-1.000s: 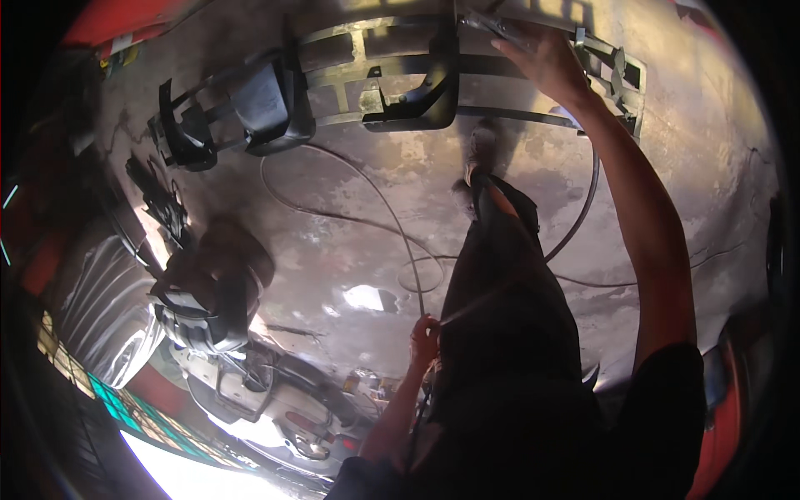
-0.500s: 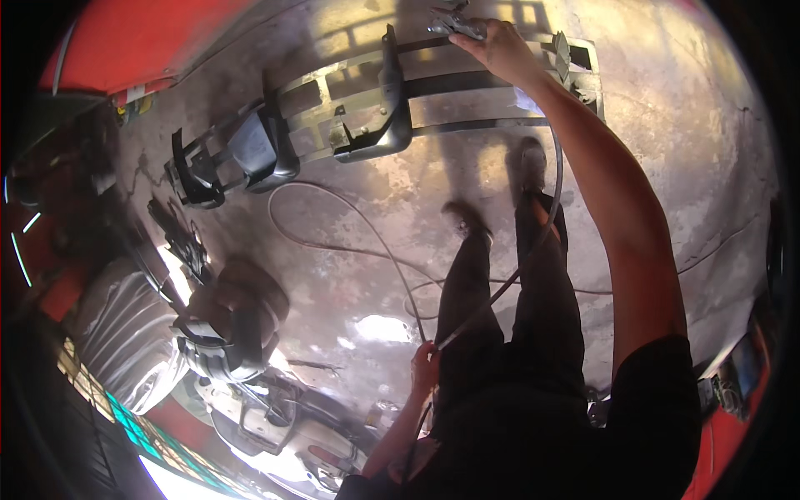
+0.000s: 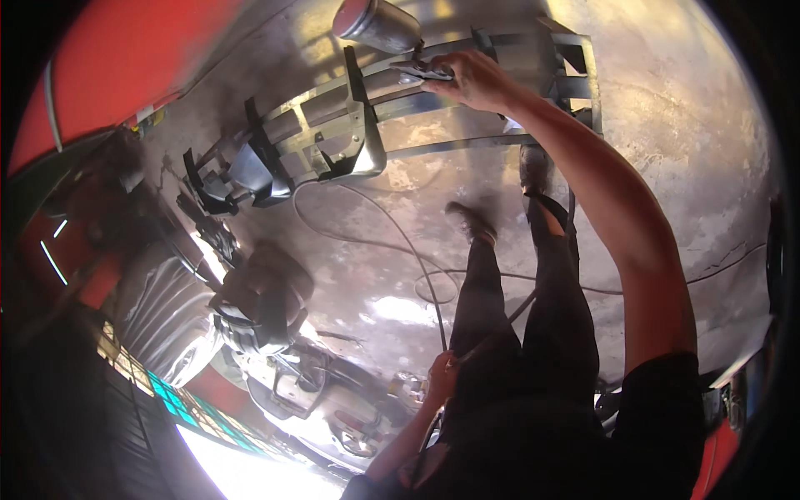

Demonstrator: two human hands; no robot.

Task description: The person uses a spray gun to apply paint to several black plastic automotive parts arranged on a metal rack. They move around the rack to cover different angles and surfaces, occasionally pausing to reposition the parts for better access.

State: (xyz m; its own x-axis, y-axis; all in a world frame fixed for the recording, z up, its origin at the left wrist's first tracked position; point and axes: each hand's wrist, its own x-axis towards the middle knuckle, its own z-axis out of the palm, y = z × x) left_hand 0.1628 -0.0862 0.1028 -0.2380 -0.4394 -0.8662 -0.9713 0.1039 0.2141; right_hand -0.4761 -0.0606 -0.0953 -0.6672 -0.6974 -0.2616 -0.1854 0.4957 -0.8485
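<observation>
My right hand (image 3: 477,80) is wrapped round the handle of a spray gun (image 3: 383,27) with a silver cup that has a reddish end. The gun hangs over a low, ladder-like metal rack (image 3: 467,144). Dark moulded plastic parts lie across this rack: an upright curved part (image 3: 364,125) just left of the gun, an angular panel (image 3: 260,175) and a smaller piece (image 3: 208,187) at its left end. Down beside my left thigh, my left hand (image 3: 442,377) is closed round a thin air hose (image 3: 400,223). The hose loops over the floor and passes across my legs.
A red vehicle panel (image 3: 125,67) fills the upper left. On the left stand a dark round-topped object (image 3: 267,292), a sheet of crumpled clear plastic (image 3: 162,312) and a pale scooter-like body (image 3: 325,408). My feet are on the stained concrete floor (image 3: 367,275) before the rack.
My right hand has come nearer and left with the spray gun, whose cup now shows. My left hand still grips the hose. The view has shifted slightly.
</observation>
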